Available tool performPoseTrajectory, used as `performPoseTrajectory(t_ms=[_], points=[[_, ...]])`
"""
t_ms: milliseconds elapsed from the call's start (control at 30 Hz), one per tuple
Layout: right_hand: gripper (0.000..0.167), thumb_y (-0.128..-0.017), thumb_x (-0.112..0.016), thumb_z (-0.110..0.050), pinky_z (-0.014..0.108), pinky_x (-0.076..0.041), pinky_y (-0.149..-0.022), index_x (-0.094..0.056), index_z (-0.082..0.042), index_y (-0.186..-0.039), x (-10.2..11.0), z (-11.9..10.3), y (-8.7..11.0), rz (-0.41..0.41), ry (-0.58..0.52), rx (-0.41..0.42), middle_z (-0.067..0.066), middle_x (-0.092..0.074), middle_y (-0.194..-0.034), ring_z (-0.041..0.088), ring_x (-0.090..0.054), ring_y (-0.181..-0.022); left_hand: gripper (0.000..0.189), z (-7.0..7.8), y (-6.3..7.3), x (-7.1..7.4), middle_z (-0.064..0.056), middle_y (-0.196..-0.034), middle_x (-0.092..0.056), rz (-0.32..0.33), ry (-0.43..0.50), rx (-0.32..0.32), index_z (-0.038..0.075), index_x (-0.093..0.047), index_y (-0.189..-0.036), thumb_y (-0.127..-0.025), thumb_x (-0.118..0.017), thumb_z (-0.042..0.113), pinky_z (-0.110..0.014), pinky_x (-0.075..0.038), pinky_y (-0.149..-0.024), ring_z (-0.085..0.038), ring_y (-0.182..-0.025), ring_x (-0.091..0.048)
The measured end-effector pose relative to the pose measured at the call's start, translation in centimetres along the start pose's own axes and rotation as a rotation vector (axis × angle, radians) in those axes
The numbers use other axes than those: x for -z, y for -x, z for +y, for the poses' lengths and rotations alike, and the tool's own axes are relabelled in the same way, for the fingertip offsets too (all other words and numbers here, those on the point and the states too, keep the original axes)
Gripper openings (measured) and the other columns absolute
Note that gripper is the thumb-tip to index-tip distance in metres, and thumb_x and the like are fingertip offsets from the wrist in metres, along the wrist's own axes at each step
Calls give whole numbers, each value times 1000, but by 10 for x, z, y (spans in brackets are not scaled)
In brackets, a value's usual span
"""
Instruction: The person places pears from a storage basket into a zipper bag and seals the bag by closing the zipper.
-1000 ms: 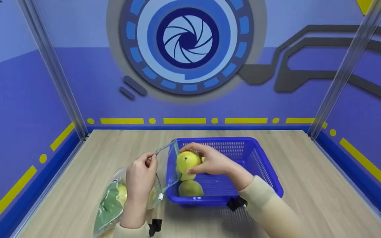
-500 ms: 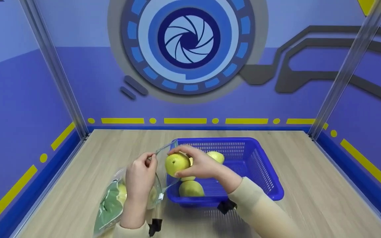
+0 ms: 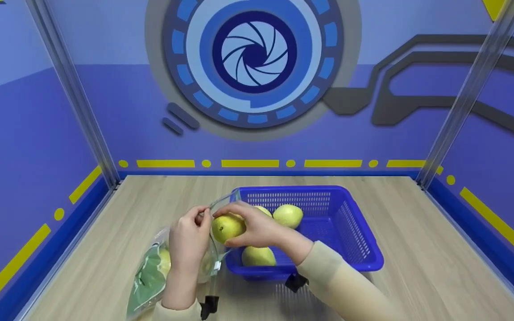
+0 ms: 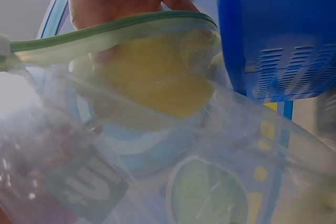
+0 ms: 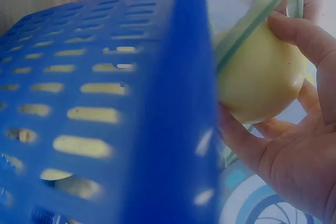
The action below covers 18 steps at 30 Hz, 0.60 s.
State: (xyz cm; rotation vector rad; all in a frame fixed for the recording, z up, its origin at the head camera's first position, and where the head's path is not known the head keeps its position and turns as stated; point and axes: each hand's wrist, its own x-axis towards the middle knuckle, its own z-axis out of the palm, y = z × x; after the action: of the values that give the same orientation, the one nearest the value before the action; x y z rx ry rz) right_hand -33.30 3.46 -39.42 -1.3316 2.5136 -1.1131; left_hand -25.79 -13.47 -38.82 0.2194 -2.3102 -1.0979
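Note:
My left hand (image 3: 189, 245) pinches the top edge of a clear zip bag (image 3: 146, 281) with a green print, holding its mouth open toward the basket. In my right hand (image 3: 261, 229), fingers and thumb grip a yellow lemon (image 3: 228, 229) at the bag's mouth. Through the clear plastic in the left wrist view, the lemon (image 4: 157, 80) shows below the green zip edge (image 4: 115, 24). The right wrist view has the bag's rim crossing the lemon (image 5: 265, 74). More yellow fruit lies inside the bag, partly hidden by my left wrist.
A blue perforated basket (image 3: 375, 252) stands right of the bag, its left rim beneath my right hand. Inside lie a lemon (image 3: 288, 216) at the back, another lemon (image 3: 258, 257) in front, and one partly covered by my hand. Printed panels enclose the wooden table (image 3: 417, 267).
My right hand has carried the lemon left and slightly down, from over the basket to the bag's mouth. Lemons behind that hand have come into view. The left hand stays in place.

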Motion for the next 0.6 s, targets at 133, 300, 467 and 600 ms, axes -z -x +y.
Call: performPoseTrajectory(t_ms=[133,300,467,600], points=[[60,-83,-85,-16,31,-52,-98,-61,-23,-138,-4,1,-2,-9,16,0,1,-58,-140,19,-57,-124,18,-2,0,-1,-7,-72,-66,18,-5,-18,0,-77,-103,-99,-66,14,-24,-44,-56,-15,-61,-54],[61,-83,-86,-16,32,-51,-103,-61,-22,-138,-8,2,-4,-17,50,0,3,-56,-142,19,-55,-127,18,-3,0,-1,-7,-71,-66,30,-3,-28,0,-77,-101,-98,-66,13,-24,-43,-56,-15,-60,-54],[63,-84,-85,-14,32,-51,-104,-59,-21,-141,-10,1,-4,-23,71,1,4,-55,-143,19,-56,-128,18,-2,0,-1,-6,-72,-66,26,-3,-29,0,-77,-101,-98,-66,14,-25,-44,-56,-15,-61,-54],[67,-83,-86,-16,33,-51,-105,-56,-20,-143,-12,1,-4,-13,76,12,3,-55,-145,19,-56,-129,17,-3,0,-1,-6,-71,-66,39,-17,-34,1,-78,-100,-98,-66,14,-27,-44,-58,-15,-61,-54]])
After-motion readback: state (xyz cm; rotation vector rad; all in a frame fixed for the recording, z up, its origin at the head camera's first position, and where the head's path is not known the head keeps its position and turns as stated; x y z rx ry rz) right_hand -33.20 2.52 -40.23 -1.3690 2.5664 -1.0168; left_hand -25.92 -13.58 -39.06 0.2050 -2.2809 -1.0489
